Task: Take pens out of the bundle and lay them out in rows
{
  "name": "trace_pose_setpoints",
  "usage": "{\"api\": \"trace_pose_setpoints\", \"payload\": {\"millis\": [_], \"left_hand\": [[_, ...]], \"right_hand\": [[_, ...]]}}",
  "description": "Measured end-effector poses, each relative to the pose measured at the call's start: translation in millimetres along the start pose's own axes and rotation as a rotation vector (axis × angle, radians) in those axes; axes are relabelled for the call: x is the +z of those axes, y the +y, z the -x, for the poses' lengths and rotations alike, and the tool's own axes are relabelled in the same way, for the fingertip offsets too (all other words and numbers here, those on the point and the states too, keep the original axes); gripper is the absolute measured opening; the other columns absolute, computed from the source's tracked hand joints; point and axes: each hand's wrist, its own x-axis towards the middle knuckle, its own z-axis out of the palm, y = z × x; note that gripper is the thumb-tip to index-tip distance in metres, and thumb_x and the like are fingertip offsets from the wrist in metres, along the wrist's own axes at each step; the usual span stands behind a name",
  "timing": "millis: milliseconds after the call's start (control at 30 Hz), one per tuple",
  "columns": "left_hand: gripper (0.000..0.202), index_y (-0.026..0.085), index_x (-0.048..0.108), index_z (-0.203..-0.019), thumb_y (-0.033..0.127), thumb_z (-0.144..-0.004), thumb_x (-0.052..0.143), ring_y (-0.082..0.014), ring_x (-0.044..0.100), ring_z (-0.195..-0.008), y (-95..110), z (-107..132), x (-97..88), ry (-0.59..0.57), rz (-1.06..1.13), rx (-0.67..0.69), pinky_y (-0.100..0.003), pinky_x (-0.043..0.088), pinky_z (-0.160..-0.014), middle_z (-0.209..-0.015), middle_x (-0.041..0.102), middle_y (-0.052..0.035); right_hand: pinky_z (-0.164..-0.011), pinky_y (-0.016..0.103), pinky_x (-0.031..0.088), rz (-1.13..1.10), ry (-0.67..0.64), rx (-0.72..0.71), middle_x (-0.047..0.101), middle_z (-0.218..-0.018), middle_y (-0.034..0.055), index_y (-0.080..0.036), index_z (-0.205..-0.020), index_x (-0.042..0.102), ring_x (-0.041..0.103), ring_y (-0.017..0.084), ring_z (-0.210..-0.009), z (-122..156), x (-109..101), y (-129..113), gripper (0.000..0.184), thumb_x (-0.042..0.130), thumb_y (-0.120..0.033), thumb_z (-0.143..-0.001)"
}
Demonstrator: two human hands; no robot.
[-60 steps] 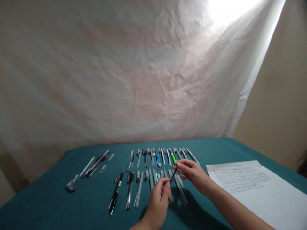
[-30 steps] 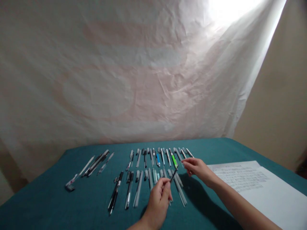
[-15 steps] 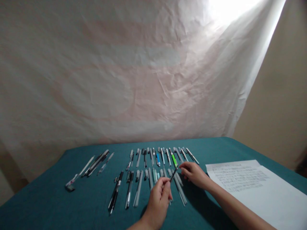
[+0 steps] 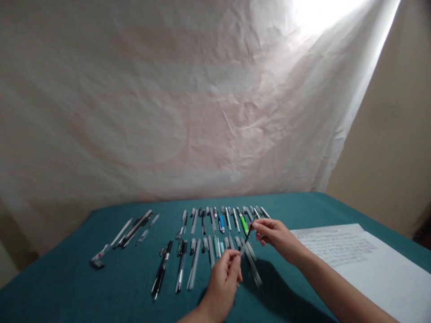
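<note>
A thin pen refill [image 4: 248, 234], dark along its upper part and paler near the bottom, slants up between my two hands. My left hand [image 4: 222, 280] is closed round its lower end, thumb against the fingers. At the upper tip, the thumb and fingertips of my right hand [image 4: 273, 235] pinch it just above the table. Below and behind it lie clear pen barrels [image 4: 253, 268] and small caps [image 4: 238, 242]. My left hand covers part of the near row of pens.
Two rows of pens and pen parts lie on the green cloth [image 4: 111, 287], among them a blue pen [image 4: 221, 223] and a green pen [image 4: 244, 223]. Further left is a bundle of dark pens [image 4: 136, 229]. Written paper sheets [image 4: 380, 273] lie at the right.
My right hand has risen slightly from the table and taken the upper end of the refill. More of its pale lower part now shows above my left hand, which has barely moved.
</note>
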Motion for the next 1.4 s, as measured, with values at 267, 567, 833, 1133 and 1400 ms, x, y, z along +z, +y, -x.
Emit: {"api": "trace_pose_setpoints", "payload": {"millis": [267, 567, 833, 1133, 1400], "left_hand": [[0.033, 0.018, 0.047, -0.099, 0.042, -0.081, 0.035, -0.0053, 0.037, -0.047, 4, 2, 1.6, -0.002, 0.033, -0.023, -0.018, 0.027, -0.044, -0.06, 0.043, 0.0048], [0.031, 0.018, 0.043, -0.098, 0.042, -0.08, 0.037, -0.0048, 0.038, -0.046, 1, 0, 1.4, 0.047, 0.053, -0.016, -0.018, 0.03, -0.044, -0.064, 0.044, 0.0045], [0.03, 0.019, 0.041, -0.102, 0.04, -0.08, 0.037, -0.0047, 0.04, -0.05, -5, -1, 1.9, 0.071, 0.062, -0.019, -0.017, 0.033, -0.045, -0.071, 0.045, 0.0028], [0.031, 0.019, 0.037, -0.107, 0.037, -0.082, 0.035, -0.0072, 0.046, -0.058, -3, -1, 2.4, 0.064, 0.086, 0.051, -0.021, 0.039, -0.053, -0.078, 0.048, -0.0002], [0.03, 0.019, 0.033, -0.106, 0.035, -0.081, 0.038, -0.0077, 0.05, -0.056, -3, -1, 3.9, 0.003, 0.135, 0.069, -0.022, 0.04, -0.052, -0.079, 0.052, -0.0014]], "right_hand": [[-0.038, 0.016, 0.036, 0.224, 0.031, 0.165, 0.056, -0.059, 0.0005, -0.013, -0.068, 0.054, 0.049, 0.007, -0.043, -10, -38, 8, 0.019, 0.055, -0.032, -0.067], [-0.032, 0.015, 0.034, 0.718, -0.039, 0.287, 0.057, -0.052, 0.0009, -0.015, -0.062, 0.05, 0.051, 0.008, -0.037, -14, -25, 57, 0.017, 0.045, -0.028, -0.071], [-0.036, 0.015, 0.028, 0.982, -0.031, 0.138, 0.059, -0.052, 0.0021, -0.014, -0.064, 0.057, 0.049, 0.007, -0.039, -11, -23, 62, 0.023, 0.044, -0.03, -0.075], [-0.04, 0.017, 0.032, 0.827, -0.063, 0.094, 0.058, -0.057, 0.0017, -0.013, -0.068, 0.056, 0.049, 0.008, -0.042, -7, -13, 39, 0.028, 0.043, -0.036, -0.077], [-0.045, 0.018, 0.038, 0.198, -0.279, 0.11, 0.057, -0.063, -0.0005, -0.015, -0.087, 0.061, 0.047, 0.008, -0.05, 14, 32, 10, 0.036, 0.062, -0.041, -0.064]]}}
